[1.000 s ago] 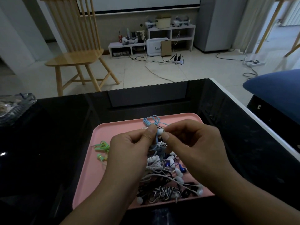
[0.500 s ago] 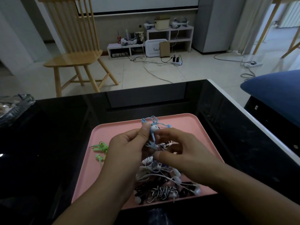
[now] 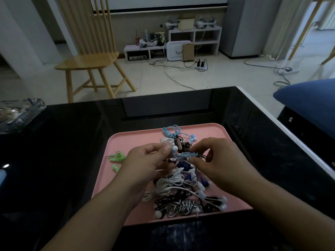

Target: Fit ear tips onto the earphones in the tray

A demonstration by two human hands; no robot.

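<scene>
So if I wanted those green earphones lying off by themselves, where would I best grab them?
Probably pinch the coiled green earphones at the bundled cord, coming from above on the tray's left side; they lie flat, apart from the tangled pile.

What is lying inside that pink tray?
The pink tray holds a tangled pile of earphones in white, black, blue and striped cords, with a green pair set apart. Both hands cover the pile's middle.
</scene>
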